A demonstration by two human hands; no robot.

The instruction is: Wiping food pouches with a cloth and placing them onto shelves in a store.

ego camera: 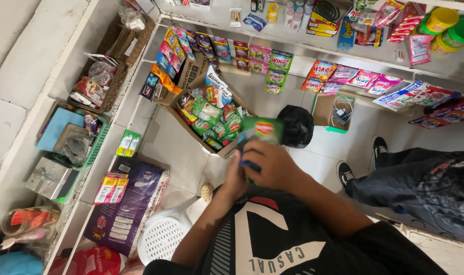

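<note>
Both of my hands meet in front of my chest around a green sachet pack (pixel 263 129) with a red and yellow mark. My right hand (pixel 273 164) covers its lower part from the right. My left hand (pixel 235 178) grips from below and left, beside a small blue piece (pixel 250 165) at the pack's bottom edge. Just beyond the hands stands an open cardboard box (pixel 177 100) on the tiled floor, packed with several green and red sachets (pixel 211 114).
A black bag (pixel 296 125) lies right of the box. Another person's legs in dark jeans and black shoes (pixel 346 173) stand at right. A white plastic stool (pixel 163 234) is below left. Shelves with hanging sachet strips (pixel 275 69) and a green basket (pixel 97 145) surround me.
</note>
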